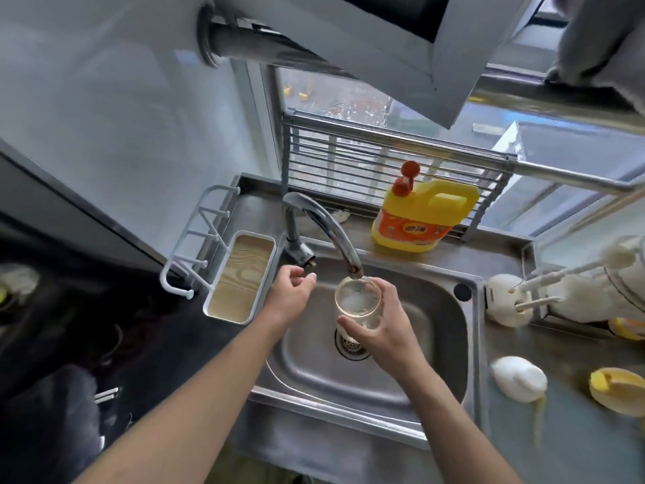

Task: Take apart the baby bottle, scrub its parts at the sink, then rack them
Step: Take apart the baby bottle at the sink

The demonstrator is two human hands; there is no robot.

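Head view is showing the bottle [357,302] already stripped to its clear body and sitting upright over the sink [436,365], mouth directly under the spout [336,232]. The right hand [384,331] is gripping it, thumb and fingers curled round the wall. The left hand [291,291] is hovering at the sink's back left edge, just beside the lever [301,255], fingers loosely curled and holding nothing; contact cannot be confirmed. Whether water is running cannot be told.

Disassembly is judged done; rinsing is starting, while scrubbing and racking are remaining. A yellow part [616,387] and a white brush [520,379] are lying right of the sink. A jug [422,218] is standing behind it. A peg rack [195,246] and tray [241,281] are waiting to its left. Nothing is blocking the basin.
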